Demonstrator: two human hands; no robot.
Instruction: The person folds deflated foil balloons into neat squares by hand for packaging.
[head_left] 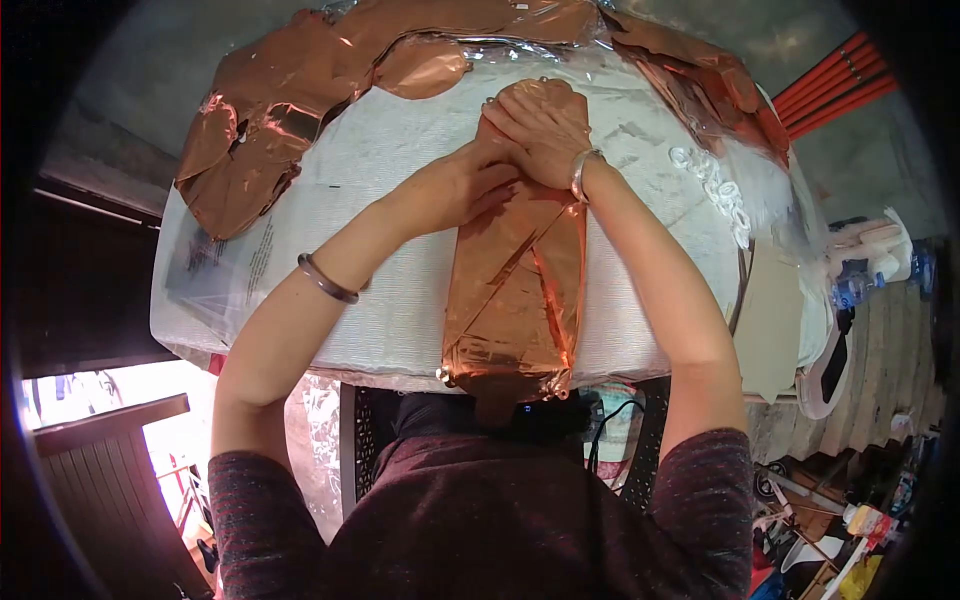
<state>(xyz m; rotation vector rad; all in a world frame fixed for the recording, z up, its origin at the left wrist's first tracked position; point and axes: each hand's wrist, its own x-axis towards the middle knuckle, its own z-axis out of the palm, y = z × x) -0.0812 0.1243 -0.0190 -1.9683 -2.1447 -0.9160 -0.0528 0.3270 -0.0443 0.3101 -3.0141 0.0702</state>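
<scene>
A long copper-coloured shiny piece (515, 285) lies on the white-covered table (370, 160), its near end at the table's front edge. Small round metallic bits show at its near corners and its far end. My right hand (545, 135) rests flat on the far part of the piece, fingers stretched out. Just to its left, my left hand (465, 185) touches the piece's left side with its fingers bent; whether they pinch anything is hidden. A bracelet sits on each forearm or wrist.
More copper-coloured sheets (250, 150) lie along the table's back left, with others (700, 85) at the back right. White rings (715, 190) and a beige board (770, 320) are on the right. Red-orange bars (835, 85) stand beyond the table.
</scene>
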